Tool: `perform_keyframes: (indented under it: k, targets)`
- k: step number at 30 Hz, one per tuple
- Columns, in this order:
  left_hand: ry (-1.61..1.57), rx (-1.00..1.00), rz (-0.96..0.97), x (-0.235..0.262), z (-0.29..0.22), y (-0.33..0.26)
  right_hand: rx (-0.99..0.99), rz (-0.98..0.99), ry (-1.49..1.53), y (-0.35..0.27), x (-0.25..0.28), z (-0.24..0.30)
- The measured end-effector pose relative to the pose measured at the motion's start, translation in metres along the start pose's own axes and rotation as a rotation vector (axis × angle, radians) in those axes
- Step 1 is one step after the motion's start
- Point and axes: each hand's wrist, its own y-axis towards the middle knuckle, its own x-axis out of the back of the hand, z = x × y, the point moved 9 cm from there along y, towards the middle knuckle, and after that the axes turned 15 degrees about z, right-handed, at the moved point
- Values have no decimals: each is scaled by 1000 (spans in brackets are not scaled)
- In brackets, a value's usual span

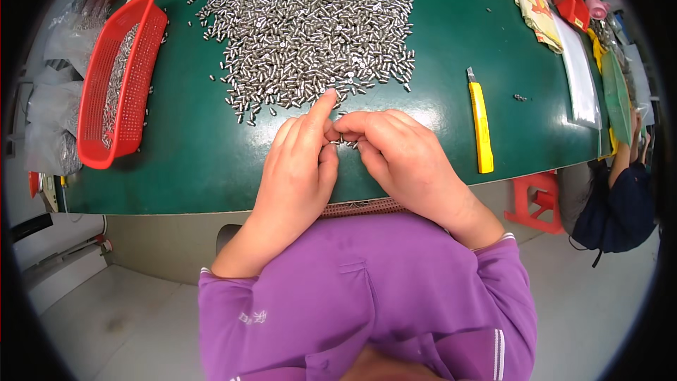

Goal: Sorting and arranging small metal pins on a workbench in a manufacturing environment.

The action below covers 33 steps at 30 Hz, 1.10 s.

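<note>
A broad heap of small silvery bullet-shaped metal parts (317, 28) covers the far middle of the green table. At its near edge, the index finger of my left hand (296, 159) is stretched out and touches parts there; its thumb stands apart from that finger. Beside it, my right hand (409, 152) is curled, with thumb and index finger around a few small metal parts (345, 142) near the table's front edge. The tips of both hands almost meet. My fingers partly hide these few pieces.
To the left stands a red perforated basket (116, 85) holding more metal parts. A yellow utility knife (481, 127) lies on the green table (190, 155) at right. Plastic bags (60, 113) sit far left. A red stool (536, 201) and another person's dark sleeve (620, 204) are at right.
</note>
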Motion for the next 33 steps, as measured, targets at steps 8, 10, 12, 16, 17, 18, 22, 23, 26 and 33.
perform_keyframes:
  k: [8, 10, 12, 16, 17, 18, 22, 23, 26, 33]
  targets:
    - [59, 23, -13, 2, 1, -1, -14, 30, -13, 3, -4, 2]
    - [54, -2, -20, 2, 0, 0, -47, 24, -57, 3, -5, -2]
    - [53, -1, -19, 3, -1, -1, -50, 26, -52, 2, -5, -1]
    - [93, -3, -42, 7, 2, -2, -37, 15, -52, 2, -4, 1]
    - [92, -4, -42, 6, 3, -2, -38, 15, -52, 3, -5, 1]
    - [83, 11, -58, 7, 4, -2, -36, 2, -58, 3, -5, 1]
    - [46, 49, -68, 7, 6, -2, -42, -6, -43, 5, -6, 2]
    - [46, 49, -67, 9, 4, -3, -42, -6, -43, 6, -6, 1]
    - [23, 74, 7, 8, 3, -4, -17, -16, -6, 7, -5, 2]
    - [-46, 70, 12, 6, 6, -2, -61, -21, -21, 4, -6, -4]
